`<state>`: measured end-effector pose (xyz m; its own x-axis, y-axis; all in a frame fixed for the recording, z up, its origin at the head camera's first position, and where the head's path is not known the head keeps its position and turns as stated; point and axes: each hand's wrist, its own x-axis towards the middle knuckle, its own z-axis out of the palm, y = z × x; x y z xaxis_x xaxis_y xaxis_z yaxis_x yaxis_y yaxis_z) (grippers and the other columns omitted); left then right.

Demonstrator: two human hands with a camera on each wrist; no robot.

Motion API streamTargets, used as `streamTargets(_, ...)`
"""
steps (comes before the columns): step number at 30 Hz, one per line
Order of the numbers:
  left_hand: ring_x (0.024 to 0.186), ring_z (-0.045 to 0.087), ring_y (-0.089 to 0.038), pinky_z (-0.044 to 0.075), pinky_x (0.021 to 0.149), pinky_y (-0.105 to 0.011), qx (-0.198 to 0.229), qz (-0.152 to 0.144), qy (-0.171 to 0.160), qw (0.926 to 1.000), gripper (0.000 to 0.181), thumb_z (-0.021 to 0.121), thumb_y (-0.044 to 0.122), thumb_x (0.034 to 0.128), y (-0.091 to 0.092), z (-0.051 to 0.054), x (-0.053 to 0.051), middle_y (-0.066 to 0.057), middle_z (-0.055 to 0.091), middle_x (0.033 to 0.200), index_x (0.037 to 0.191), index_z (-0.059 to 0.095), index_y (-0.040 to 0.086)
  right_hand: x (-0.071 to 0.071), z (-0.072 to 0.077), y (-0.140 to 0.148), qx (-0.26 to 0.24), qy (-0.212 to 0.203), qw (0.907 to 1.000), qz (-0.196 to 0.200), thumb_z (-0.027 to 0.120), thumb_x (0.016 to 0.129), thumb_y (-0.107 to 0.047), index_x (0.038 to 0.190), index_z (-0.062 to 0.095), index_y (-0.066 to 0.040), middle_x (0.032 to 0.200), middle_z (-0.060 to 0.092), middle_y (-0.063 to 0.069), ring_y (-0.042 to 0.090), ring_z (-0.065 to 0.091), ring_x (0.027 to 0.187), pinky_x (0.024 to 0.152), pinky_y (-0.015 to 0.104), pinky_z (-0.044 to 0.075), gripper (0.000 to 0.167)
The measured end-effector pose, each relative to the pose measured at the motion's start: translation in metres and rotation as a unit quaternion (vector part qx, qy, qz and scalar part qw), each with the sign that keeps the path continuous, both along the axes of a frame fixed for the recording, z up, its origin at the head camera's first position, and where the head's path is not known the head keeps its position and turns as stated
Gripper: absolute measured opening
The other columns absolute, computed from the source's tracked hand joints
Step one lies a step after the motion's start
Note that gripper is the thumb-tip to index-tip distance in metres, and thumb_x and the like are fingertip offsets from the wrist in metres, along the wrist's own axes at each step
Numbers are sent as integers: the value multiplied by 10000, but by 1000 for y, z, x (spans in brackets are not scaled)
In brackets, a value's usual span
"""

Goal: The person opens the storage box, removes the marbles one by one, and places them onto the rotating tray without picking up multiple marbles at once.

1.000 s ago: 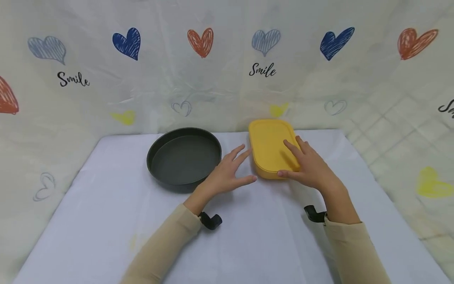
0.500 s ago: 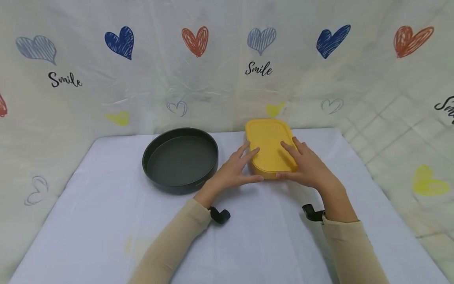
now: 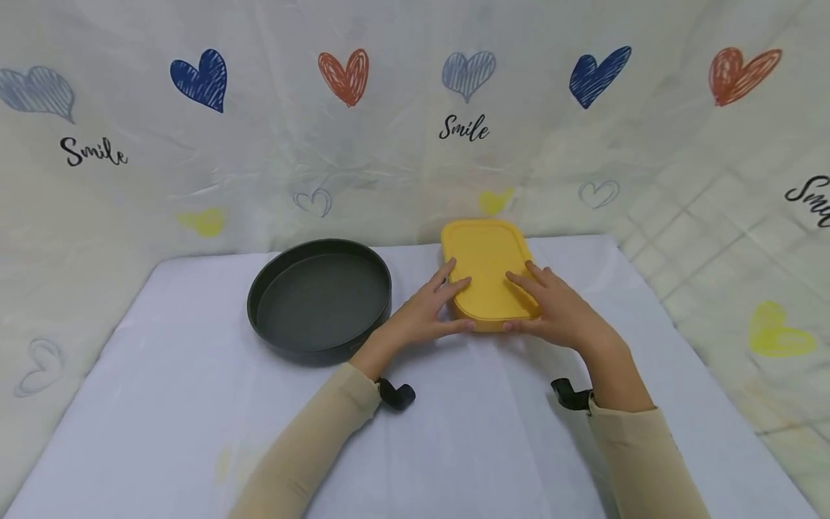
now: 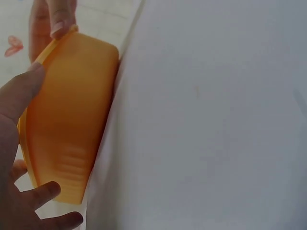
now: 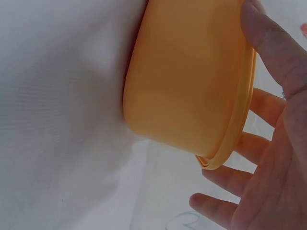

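A: Where is the yellow container sitting?

B: It is lying flat, lid facing up, on the white-covered counter, just right of the middle of the frame and near the counter's back edge.

A: And what is the left hand doing?

B: You are spreading it along the container's left side with the fingers released, not clenching anything. Two of them are reaching over the lid's left edge in the head view, and your thumb is touching the lid's rim in the left wrist view.

A: The right hand?

B: You are stretching it along the opposite side, its fingers also released and splayed. Your thumb is resting on the rim in the right wrist view. In the head view both thumbs are pointing towards each other at the container's near end, well short of meeting.

A: What else is showing?

B: A dark round pan is standing left of centre, with your left wrist partly covering its lower right. Behind everything, a pale backdrop is showing hearts and the word "Smile" across the top.
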<state>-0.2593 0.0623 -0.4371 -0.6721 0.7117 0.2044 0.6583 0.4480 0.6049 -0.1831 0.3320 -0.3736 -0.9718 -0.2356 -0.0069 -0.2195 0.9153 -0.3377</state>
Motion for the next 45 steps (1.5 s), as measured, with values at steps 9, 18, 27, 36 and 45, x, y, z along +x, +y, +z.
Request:
streamTargets(9, 1513, 223, -231, 362, 1150, -457, 297, -192, -17, 9994, 714, 659, 546, 911, -1, -5, -4, 34, 16, 1677, 1527, 389, 303, 3, -1, 0, -99, -328, 9994, 4, 698, 808, -663, 1520, 423, -171, 1627, 177, 243, 540, 117, 1470, 1107, 719, 223, 908)
streamTargets(18, 1472, 320, -272, 422, 1086, -516, 187, -70, -149, 9997, 702, 634, 595, 903, 0, -7, -6, 119, -33, 1668, 1519, 367, 390, 0, 1, 1, -105, -443, 9990, -7, 706, 807, -657, 1522, 419, -184, 1628, 183, 237, 535, 107, 1474, 1110, 718, 218, 904)
streamTargets(27, 1506, 240, -260, 378, 1130, -499, 345, -91, -189, 9992, 711, 666, 557, 901, 3, -7, -4, 77, -25, 1674, 1520, 383, 348, 2, 2, 0, -3, -309, 9995, 46, 773, 813, -529, 1509, 441, -185, 1605, 238, 256, 549, 143, 1459, 1100, 715, 245, 844)
streamTargets(36, 1499, 260, -284, 378, 1135, -479, 410, -79, 65, 9991, 694, 723, 433, 903, 4, -7, -4, -10, 29, 1675, 1507, 421, 272, 2, 4, 0, 114, -303, 9995, 40, 775, 843, -446, 1495, 469, -194, 1589, 295, 241, 531, 180, 1459, 1098, 708, 257, 763)
streamTargets(45, 1473, 315, -297, 408, 1108, -490, 463, 38, 67, 9989, 677, 708, 437, 914, 5, -8, -3, 7, 17, 1675, 1505, 406, 305, 3, 9, 1, 119, -196, 9996, 157, 766, 852, -437, 1477, 501, -196, 1575, 347, 210, 519, 225, 1451, 1090, 694, 289, 721)
